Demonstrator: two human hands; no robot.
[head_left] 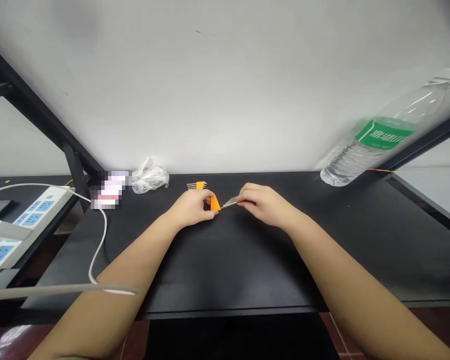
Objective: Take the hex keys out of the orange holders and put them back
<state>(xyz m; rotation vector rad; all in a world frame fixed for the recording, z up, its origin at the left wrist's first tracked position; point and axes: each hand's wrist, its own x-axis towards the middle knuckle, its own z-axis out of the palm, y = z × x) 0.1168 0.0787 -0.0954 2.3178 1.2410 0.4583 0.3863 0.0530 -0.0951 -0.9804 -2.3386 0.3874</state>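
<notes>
Left hand [190,208] nearly closed, pinching orange plastic block [215,203] | right hand [264,204] pinching its thin steel rods [230,201] | near far table edge, centre | likely light, stiff, slippery; hold by block | similar orange-and-steel bundle [197,186] lies farther

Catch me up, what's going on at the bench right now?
A person is working bare-handed at a black table. The left hand grips an orange piece, and the right hand pinches the metal rods sticking out of it. A similar orange piece with rods lies just beyond the hands. Farther back are a plastic bag and a water bottle, with a power strip off to the left.
</notes>
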